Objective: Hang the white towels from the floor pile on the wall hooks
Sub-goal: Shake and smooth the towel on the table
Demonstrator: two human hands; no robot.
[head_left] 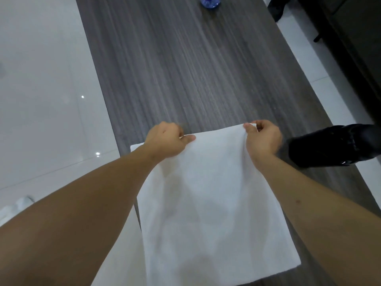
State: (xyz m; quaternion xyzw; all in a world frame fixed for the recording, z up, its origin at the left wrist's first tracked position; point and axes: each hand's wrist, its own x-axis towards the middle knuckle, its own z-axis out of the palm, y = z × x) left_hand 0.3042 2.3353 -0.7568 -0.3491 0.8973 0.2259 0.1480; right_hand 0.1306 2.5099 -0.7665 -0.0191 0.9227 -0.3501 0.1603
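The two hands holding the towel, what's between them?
In the head view, only the white towel's top edge spans between the left hand and right hand; dark wood-grain floor lies beyond.

No text, label, brand, number or sign can be read anywhere in this view. The white towel (208, 195) is plain, with no tag or print visible. The blue bottle (210, 1) at the top edge is cut off and blurred, so any label on it cannot be read
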